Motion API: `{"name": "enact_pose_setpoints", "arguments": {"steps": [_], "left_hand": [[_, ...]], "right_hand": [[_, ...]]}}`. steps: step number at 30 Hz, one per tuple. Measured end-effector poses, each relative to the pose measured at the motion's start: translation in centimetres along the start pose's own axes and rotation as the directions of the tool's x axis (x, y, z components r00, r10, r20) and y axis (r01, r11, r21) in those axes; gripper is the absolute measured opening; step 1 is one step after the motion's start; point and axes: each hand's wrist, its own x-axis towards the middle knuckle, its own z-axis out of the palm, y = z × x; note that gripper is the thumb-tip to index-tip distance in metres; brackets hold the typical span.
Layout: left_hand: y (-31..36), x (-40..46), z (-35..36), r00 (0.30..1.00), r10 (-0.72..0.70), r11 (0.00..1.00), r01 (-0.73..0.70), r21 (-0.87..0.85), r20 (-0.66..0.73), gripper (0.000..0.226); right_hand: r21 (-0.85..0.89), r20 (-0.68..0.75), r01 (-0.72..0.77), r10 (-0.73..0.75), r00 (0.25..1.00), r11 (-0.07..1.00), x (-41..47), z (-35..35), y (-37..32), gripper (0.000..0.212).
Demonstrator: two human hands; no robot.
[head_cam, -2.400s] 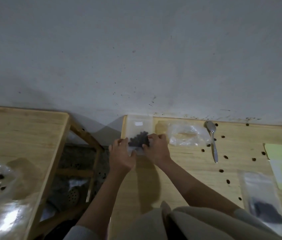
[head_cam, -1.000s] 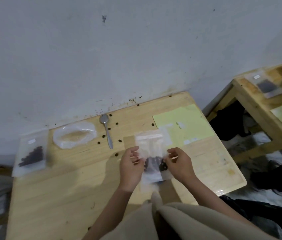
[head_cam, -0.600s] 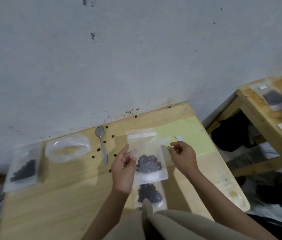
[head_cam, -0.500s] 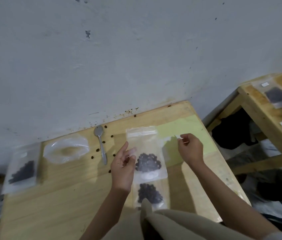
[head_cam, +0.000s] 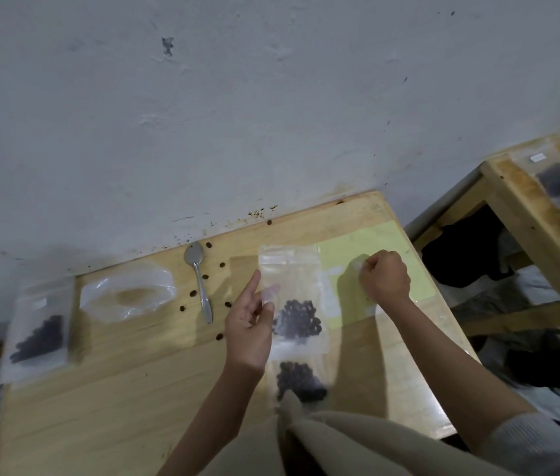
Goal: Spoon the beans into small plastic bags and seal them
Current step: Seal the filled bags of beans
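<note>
We see the right hand (head_cam: 385,277) farther out over the green sheet (head_cam: 388,245) than half a second ago, when it hung nearer the bag's upper right corner; now its fingers are curled in tight, and something small and pale shows at the fingertips, though we cannot tell what it is. The left hand (head_cam: 250,324) has hardly moved: index finger straight and pointing up toward the wall, the other fingers loose, thumb and fingers pinching the left edge of the filled bag (head_cam: 295,300). That bag sits about where it did, at the middle of the wooden table (head_cam: 107,389), its long axis running from us toward the wall, its sealed strip at the far end and the dark beans (head_cam: 297,319) gathered in the lower half. Just below it, nearer us, lies a second bag of beans (head_cam: 300,381), partly hidden by our sleeve. Left of the hand the spoon (head_cam: 199,280) lies with its bowl toward the wall and its handle toward us, loose beans (head_cam: 221,265) scattered around it. Farther left we have the crumpled clear bag (head_cam: 127,295), then another filled bag (head_cam: 36,333) at the table's left edge, blurred.
</note>
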Motion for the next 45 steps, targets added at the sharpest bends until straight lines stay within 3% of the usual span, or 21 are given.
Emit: {"name": "enact_pose_setpoints", "arguments": {"steps": [4, 8, 11, 14, 19, 26, 35, 40, 45], "left_hand": [[0.2, -0.4, -0.1, 1.000, 0.011, 1.000, -0.011, -0.012, 0.014, 0.059], [0.9, -1.1, -0.3, 0.999, 0.029, 1.000, -0.029, 0.000, 0.024, 0.058], [1.3, -1.6, -0.4, 0.999, 0.036, 0.999, -0.036, -0.024, 0.031, 0.058], [1.8, -2.1, -0.6, 0.996, 0.075, 0.996, -0.074, -0.045, 0.040, 0.057], [2.2, -3.7, -1.4, 0.985, 0.153, 0.988, -0.151, -0.034, 0.083, 0.056], [2.7, -5.9, -4.0, 0.957, 0.254, 0.964, -0.262, 0.046, 0.138, 0.057], [3.0, -8.3, -10.1, 0.945, 0.314, 0.948, -0.317, 0.017, 0.094, 0.058], [2.8, -8.5, -15.9, 0.977, 0.212, 0.969, -0.214, -0.126, -0.030, 0.057], [2.6, -8.0, -22.9, 0.979, 0.136, 0.970, -0.163, -0.180, -0.151, 0.053]], "right_hand": [[0.247, -0.061, 0.049, -0.034, 0.998, 0.968, -1.6, -1.4, -0.8, 0.012], [0.590, -0.074, 0.123, -0.098, 0.992, 0.798, -5.5, -3.2, -3.4, 0.015], [0.691, -0.021, 0.161, -0.203, 0.979, 0.704, -8.8, -3.3, -5.4, 0.018], [0.709, 0.022, 0.169, -0.261, 0.965, 0.685, -11.2, -3.0, -6.9, 0.019], [0.727, -0.031, 0.162, -0.204, 0.978, 0.667, -13.0, -2.8, -8.4, 0.021], [0.673, -0.054, 0.184, -0.200, 0.978, 0.716, -15.6, -2.6, -9.5, 0.022], [0.686, -0.056, 0.126, -0.121, 0.991, 0.716, -20.3, -0.8, -11.1, 0.021], [0.743, 0.088, 0.120, -0.274, 0.958, 0.658, -24.1, 1.8, -13.2, 0.014], [0.760, 0.267, 0.121, -0.476, 0.838, 0.639, -28.6, 6.1, -16.2, 0.017]]}}
